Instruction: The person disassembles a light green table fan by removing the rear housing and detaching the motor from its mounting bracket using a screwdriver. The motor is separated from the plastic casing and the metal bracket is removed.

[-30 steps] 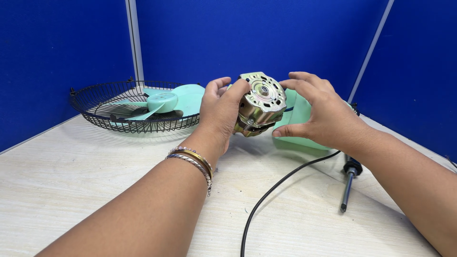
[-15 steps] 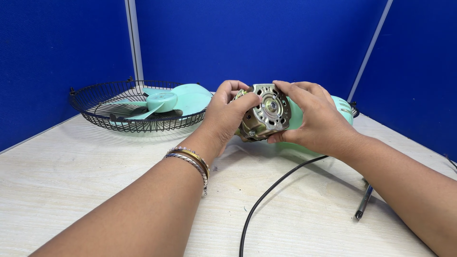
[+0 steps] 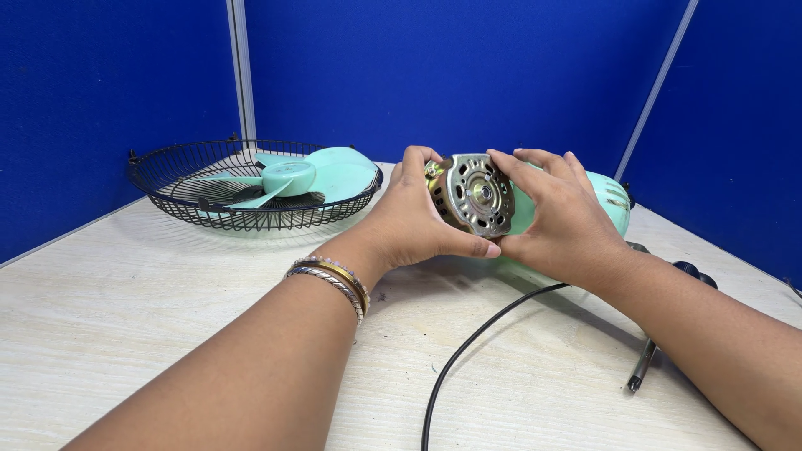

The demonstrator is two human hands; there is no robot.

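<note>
While both hands close around it, the round silver metal fan motor (image 3: 478, 194) faces the person. Left hand (image 3: 413, 219) and right hand (image 3: 555, 219) grip opposite sides, pale green plastic housing (image 3: 608, 209) just behind.

Motor (image 3: 478, 194) in the grip is shiny stamped metal, housing (image 3: 614, 209) right behind it glossy mint plastic, tabletop (image 3: 167, 301) below matt pale woodgrain.

place: partitioned workbench booth | evidence: blue fabric divider panels (image 3: 468, 75) with grey metal joints, pale wood-grain tabletop (image 3: 150, 292), dismantled fan parts laid out
</note>
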